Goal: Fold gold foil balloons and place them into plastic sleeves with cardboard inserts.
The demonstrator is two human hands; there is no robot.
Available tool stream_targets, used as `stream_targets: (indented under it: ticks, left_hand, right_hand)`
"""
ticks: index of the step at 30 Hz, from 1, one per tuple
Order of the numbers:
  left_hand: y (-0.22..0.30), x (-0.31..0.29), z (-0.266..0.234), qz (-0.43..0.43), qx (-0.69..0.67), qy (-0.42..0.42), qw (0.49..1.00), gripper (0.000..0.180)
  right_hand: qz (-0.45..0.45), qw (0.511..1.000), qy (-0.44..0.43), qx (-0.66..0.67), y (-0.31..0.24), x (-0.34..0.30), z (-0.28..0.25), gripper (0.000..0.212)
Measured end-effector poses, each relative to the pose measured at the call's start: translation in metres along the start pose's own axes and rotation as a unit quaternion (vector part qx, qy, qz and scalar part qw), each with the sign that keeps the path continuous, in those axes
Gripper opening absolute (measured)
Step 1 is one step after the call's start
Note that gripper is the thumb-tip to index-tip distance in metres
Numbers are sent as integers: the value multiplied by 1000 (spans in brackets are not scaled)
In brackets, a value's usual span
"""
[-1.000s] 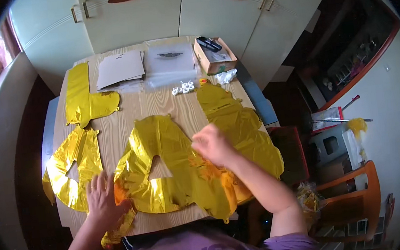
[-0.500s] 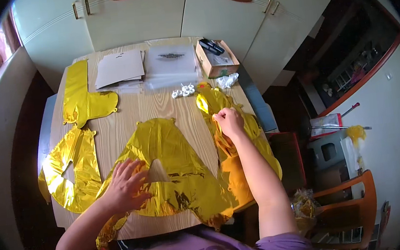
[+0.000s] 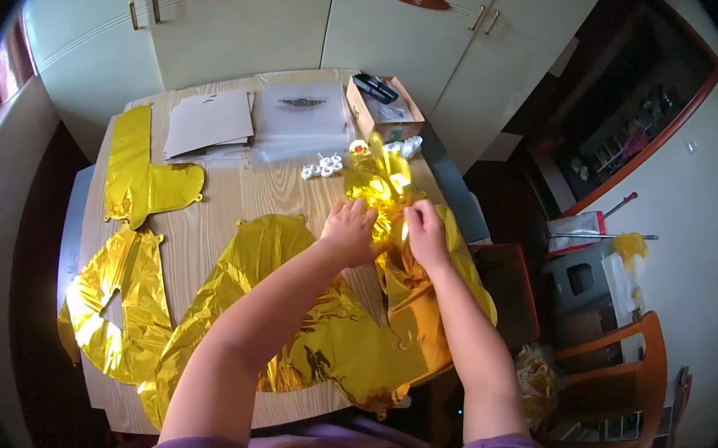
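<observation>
Several flat, uninflated gold foil balloons lie on the wooden table. At the right, a crumpled foil balloon is bunched up between my two hands. My left hand reaches across with its fingers closed on the foil's left side. Beside it, my right hand pinches the same foil. An A-shaped foil balloon spreads across the middle, partly hidden under my left forearm. To the left lie a foil balloon with a small hole and, farther back, an L-shaped foil balloon.
Along the table's back are a stack of grey cards, clear plastic bags and an open cardboard box holding a black object. Small white rolls sit before the bags. An orange wooden chair stands at the right.
My left hand has moved from over the A-shaped balloon to the right and closed on the crumpled foil. The foil's far end has been lifted and bunched up; my right hand stays on it.
</observation>
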State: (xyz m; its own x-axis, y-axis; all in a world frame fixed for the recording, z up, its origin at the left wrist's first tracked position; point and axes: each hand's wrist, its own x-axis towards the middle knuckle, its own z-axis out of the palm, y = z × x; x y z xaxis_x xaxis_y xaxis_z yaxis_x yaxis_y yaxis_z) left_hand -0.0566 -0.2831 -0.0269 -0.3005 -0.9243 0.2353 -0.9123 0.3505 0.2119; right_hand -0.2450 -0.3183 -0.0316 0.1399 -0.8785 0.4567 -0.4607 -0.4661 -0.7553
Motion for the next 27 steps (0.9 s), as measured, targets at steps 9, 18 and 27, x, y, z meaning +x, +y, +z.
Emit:
stream_targets:
  ticks: [9, 18, 27]
  left_hand:
    - [4, -4, -24, 12, 69, -225, 972, 128]
    - [21, 30, -45, 13, 130, -301, 945, 140]
    - [11, 29, -36, -33, -37, -209, 977, 125]
  right_hand:
    - [93, 825, 497, 253, -55, -80, -190, 53]
    - [36, 688, 714, 121, -117, -157, -320, 36]
    - [-14, 814, 579, -38, -99, -162, -260, 23]
